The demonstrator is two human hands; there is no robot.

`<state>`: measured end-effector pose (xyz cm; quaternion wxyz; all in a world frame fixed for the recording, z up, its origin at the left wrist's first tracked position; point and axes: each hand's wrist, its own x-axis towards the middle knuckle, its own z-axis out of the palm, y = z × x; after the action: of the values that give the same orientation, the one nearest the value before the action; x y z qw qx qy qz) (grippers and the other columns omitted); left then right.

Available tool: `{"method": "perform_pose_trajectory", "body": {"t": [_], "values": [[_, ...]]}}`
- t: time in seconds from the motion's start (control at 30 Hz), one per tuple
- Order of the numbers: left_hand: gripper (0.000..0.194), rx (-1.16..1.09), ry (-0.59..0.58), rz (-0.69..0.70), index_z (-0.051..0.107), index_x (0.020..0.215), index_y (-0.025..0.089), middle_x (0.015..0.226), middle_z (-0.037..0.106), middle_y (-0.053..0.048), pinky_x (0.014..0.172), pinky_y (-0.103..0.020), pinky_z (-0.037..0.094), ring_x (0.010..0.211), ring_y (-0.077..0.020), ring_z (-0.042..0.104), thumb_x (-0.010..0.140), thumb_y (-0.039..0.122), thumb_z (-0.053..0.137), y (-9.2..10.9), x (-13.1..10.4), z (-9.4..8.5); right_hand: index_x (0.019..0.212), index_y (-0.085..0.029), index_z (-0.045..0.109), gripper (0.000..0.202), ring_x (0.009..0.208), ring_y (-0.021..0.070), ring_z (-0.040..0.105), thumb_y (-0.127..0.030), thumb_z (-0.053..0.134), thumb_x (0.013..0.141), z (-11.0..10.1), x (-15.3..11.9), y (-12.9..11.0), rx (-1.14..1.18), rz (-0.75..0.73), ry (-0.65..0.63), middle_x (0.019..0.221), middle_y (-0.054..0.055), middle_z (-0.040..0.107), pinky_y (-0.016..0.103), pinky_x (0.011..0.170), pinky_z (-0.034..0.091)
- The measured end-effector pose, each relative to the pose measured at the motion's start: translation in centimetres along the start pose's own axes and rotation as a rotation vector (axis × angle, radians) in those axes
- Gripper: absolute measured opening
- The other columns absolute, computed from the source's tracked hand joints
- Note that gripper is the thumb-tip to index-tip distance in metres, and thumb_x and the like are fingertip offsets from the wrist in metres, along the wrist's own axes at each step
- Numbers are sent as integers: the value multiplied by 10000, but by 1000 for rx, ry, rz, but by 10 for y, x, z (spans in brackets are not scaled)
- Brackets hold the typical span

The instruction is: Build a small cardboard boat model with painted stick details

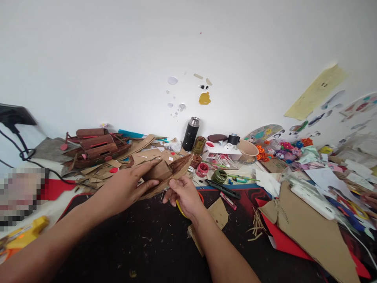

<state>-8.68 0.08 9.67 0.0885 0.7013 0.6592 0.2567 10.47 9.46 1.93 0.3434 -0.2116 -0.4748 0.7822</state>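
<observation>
A small cardboard boat [160, 171], brown and pointed at its right end, is held up above the dark desk mat. My left hand [134, 186] grips its left part, thumb on the near side and fingers over the far side. Against the near edge, further right, my right hand [184, 192] pinches the boat's side between thumb and fingers. Below the right hand lie yellow-handled scissors [182, 210], partly hidden by it. Finished-looking brown model boats [97, 147] with arched roofs stand at the back left.
Cardboard scraps [219, 214] lie on the mat [132, 243]. Behind it stand a black flask [191, 133], a red paint jar [202, 169] and a green paint jar [219, 177]. A black cutter knife [222, 188] lies nearby. A large cardboard sheet [312, 232] is right; a yellow glue gun [26, 234] is left.
</observation>
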Motion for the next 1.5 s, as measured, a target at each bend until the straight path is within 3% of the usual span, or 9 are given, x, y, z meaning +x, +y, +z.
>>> {"method": "perform_pose_trajectory", "body": {"t": [0.13, 0.27, 0.4, 0.57, 0.77, 0.93, 1.13, 1.33, 1.5], "values": [[673, 20, -13, 29, 534, 1596, 199, 1447, 722, -164, 973, -428, 585, 1195, -372, 752, 1044, 578, 465, 1, -1, -1, 939, -203, 611, 574, 455, 151, 686, -598, 954, 702, 0, 0, -1, 11, 0, 9, 680, -36, 676, 173, 314, 319], [657, 70, -16, 30, 476, 1635, 198, 1373, 762, -172, 904, -421, 598, 1131, -372, 776, 1051, 500, 471, -1, -2, 5, 950, -204, 605, 570, 453, 140, 681, -601, 943, 719, -2, 1, 2, -9, -3, 4, 748, -11, 716, 174, 318, 320], [626, 61, 55, 23, 548, 1578, 225, 1310, 790, -160, 951, -451, 593, 1137, -375, 769, 1009, 487, 544, 0, -2, 7, 970, -197, 611, 584, 475, 156, 701, -595, 952, 711, -2, 0, 2, 1, 5, -4, 738, -7, 716, 176, 323, 327], [573, -12, 146, -12, 643, 1430, 232, 1214, 812, -161, 872, -479, 623, 1007, -373, 789, 980, 577, 562, 1, -2, 5, 1032, -186, 650, 594, 493, 149, 710, -591, 948, 717, 1, -2, -1, -5, 3, -31, 842, 35, 766, 173, 323, 331], [631, -51, 45, -4, 619, 1468, 270, 1283, 794, -149, 810, -469, 624, 1021, -380, 786, 939, 614, 614, -8, -4, 3, 1065, -166, 665, 609, 500, 133, 721, -571, 955, 716, 1, -1, 2, 9, 10, -38, 947, 66, 782, 170, 322, 336], [600, -14, 28, -41, 676, 1389, 270, 1152, 824, -140, 726, -455, 606, 894, -374, 793, 954, 668, 562, -7, -5, -3, 1037, -181, 668, 551, 500, 137, 716, -550, 949, 740, 2, -2, 2, 10, 7, -47, 827, 15, 743, 170, 324, 325], [587, -63, 48, -30, 708, 1292, 247, 1250, 810, -128, 846, -450, 611, 1046, -360, 781, 960, 706, 552, -5, -3, -9, 1058, -174, 671, 594, 498, 143, 723, -562, 962, 715, 4, -4, -1, 38, 18, -58, 810, 3, 737, 168, 320, 327], [648, -51, 89, -45, 717, 1343, 226, 1160, 837, -126, 794, -419, 628, 951, -343, 804, 931, 704, 572, -6, -3, -1, 1012, -168, 653, 601, 483, 140, 716, -578, 966, 702, 2, -1, -1, 50, 9, -35, 797, -2, 737, 165, 314, 330], [611, -127, 71, -26, 728, 1329, 259, 1280, 812, -99, 875, -397, 633, 1082, -333, 785, 953, 713, 568, -5, -4, -6, 1063, -170, 668, 610, 490, 150, 717, -586, 953, 721, 2, -1, -1, 38, -1, -69, 731, -24, 705, 164, 316, 336]]}}
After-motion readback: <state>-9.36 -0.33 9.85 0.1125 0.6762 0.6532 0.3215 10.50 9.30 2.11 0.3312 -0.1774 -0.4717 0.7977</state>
